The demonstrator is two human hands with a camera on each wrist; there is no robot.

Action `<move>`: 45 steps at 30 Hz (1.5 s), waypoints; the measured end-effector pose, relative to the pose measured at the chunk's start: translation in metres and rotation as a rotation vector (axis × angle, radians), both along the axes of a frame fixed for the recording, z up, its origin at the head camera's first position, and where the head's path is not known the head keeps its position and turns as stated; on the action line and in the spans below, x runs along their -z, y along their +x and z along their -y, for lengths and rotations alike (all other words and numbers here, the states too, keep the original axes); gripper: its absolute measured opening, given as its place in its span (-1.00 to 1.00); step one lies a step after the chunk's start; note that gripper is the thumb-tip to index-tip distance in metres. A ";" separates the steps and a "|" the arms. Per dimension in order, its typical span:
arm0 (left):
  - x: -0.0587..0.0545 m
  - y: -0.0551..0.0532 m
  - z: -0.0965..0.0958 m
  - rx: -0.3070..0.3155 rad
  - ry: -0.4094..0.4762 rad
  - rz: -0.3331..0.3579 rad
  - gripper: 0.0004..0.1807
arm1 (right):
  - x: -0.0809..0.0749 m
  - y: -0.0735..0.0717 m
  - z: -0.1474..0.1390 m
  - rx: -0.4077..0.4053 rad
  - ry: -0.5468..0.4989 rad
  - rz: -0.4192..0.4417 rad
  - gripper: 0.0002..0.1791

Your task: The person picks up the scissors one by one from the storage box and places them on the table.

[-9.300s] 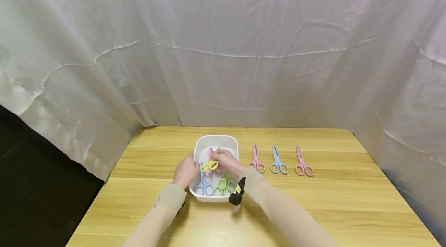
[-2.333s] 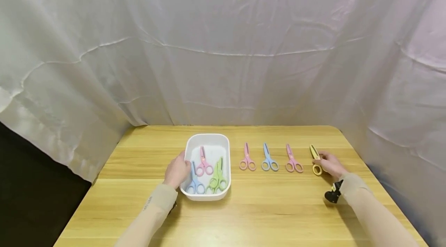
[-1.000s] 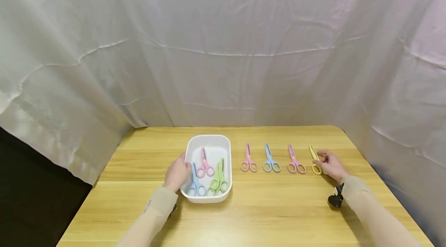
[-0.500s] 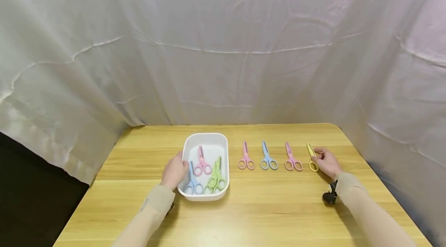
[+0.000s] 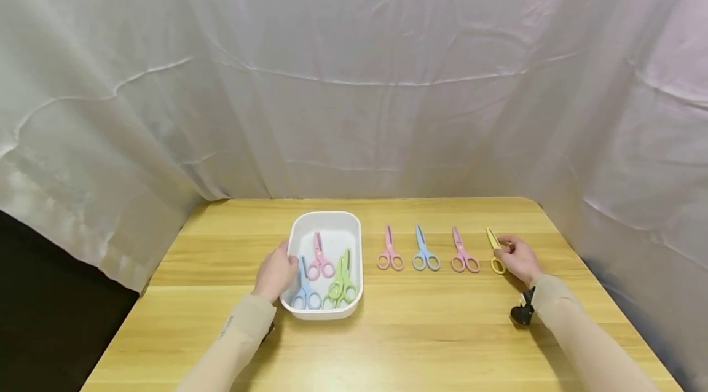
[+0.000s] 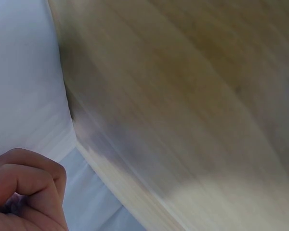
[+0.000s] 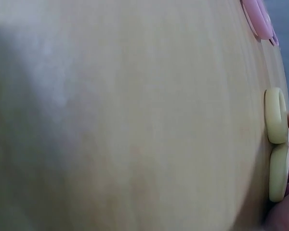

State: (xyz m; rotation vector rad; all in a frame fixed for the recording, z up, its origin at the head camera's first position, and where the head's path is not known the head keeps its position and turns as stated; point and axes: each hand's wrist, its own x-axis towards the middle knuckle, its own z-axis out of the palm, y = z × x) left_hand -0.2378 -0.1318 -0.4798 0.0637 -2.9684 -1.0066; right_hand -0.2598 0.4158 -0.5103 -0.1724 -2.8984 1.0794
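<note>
My left hand (image 5: 275, 272) grips the left rim of a white plastic bin (image 5: 321, 314); in the left wrist view its fingers (image 6: 31, 178) are curled at the bin's wall. Inside the bin lie pink scissors (image 5: 319, 257), blue scissors (image 5: 305, 287) and green scissors (image 5: 345, 278) overlapping near the right wall. At the far right, my right hand (image 5: 521, 261) pinches yellow scissors (image 5: 491, 236), which lie on the table with blades pointing away. Part of one handle loop is behind the fingers in the head view; the right wrist view shows the yellow handle loops (image 7: 273, 118) low against the wood.
Left of the yellow pair, pink scissors (image 5: 460, 246), blue scissors (image 5: 422, 244) and another pink pair (image 5: 389, 247) form a spaced row, blades away. The wooden table (image 5: 409, 343) ends at a pale curtain (image 5: 354, 134) behind and at both sides.
The yellow scissors went from over the bin to the right end of the row, carried by my right hand. Over the last second they barely shift. My left hand stays on the bin.
</note>
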 end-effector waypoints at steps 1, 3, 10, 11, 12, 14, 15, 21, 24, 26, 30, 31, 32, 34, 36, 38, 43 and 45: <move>0.000 0.000 0.000 -0.001 0.003 0.002 -0.40 | 0.000 0.000 0.000 0.002 0.008 -0.004 -0.44; 0.000 0.000 0.000 -0.001 0.001 0.005 -0.40 | 0.000 -0.001 0.000 0.004 0.016 -0.015 -0.45; -0.001 0.001 0.001 0.003 -0.002 0.000 -0.40 | 0.000 -0.001 0.001 0.002 0.018 -0.025 -0.46; -0.002 0.002 0.000 0.004 -0.006 -0.006 -0.41 | 0.000 -0.001 0.001 0.001 0.016 -0.021 -0.45; -0.002 0.003 0.000 0.005 -0.010 -0.010 -0.42 | 0.000 -0.001 0.001 0.001 0.015 -0.016 -0.45; -0.003 0.003 0.000 0.006 -0.018 -0.021 -0.43 | -0.001 0.000 0.000 0.003 0.007 -0.004 -0.44; -0.004 0.003 0.000 0.008 -0.021 -0.028 -0.44 | -0.001 0.000 0.000 0.004 0.001 0.001 -0.44; -0.001 0.001 0.000 0.008 -0.010 -0.033 -0.45 | -0.003 -0.001 -0.002 0.014 0.003 0.008 -0.43; 0.000 0.001 0.000 0.005 -0.006 -0.029 -0.44 | -0.004 -0.001 -0.002 0.013 0.005 0.011 -0.43; 0.000 0.001 0.000 0.003 -0.003 -0.024 -0.43 | -0.004 -0.001 -0.001 0.013 0.004 0.012 -0.43; 0.000 0.001 0.000 0.004 -0.004 -0.018 -0.42 | -0.002 0.000 -0.001 0.010 -0.013 0.014 -0.42; -0.001 0.002 0.000 0.003 -0.003 -0.016 -0.42 | -0.002 0.000 -0.001 0.007 -0.020 0.018 -0.41; -0.001 0.002 0.001 0.004 -0.004 -0.015 -0.42 | -0.001 0.001 -0.001 0.007 -0.030 0.023 -0.41; -0.002 0.002 0.001 0.004 -0.009 -0.010 -0.42 | -0.001 0.001 -0.001 0.014 -0.052 0.036 -0.41; -0.002 0.003 0.001 0.002 -0.009 -0.006 -0.42 | -0.002 0.002 -0.002 0.023 -0.068 0.050 -0.41; -0.002 0.003 0.001 0.000 -0.011 -0.004 -0.42 | -0.003 0.003 -0.002 0.043 -0.080 0.055 -0.40; -0.002 0.003 0.000 -0.003 -0.002 -0.014 -0.42 | -0.009 0.002 0.001 0.112 -0.111 0.043 -0.39; -0.002 0.003 0.000 -0.005 0.005 -0.010 -0.42 | -0.012 0.002 0.004 0.137 -0.118 0.024 -0.40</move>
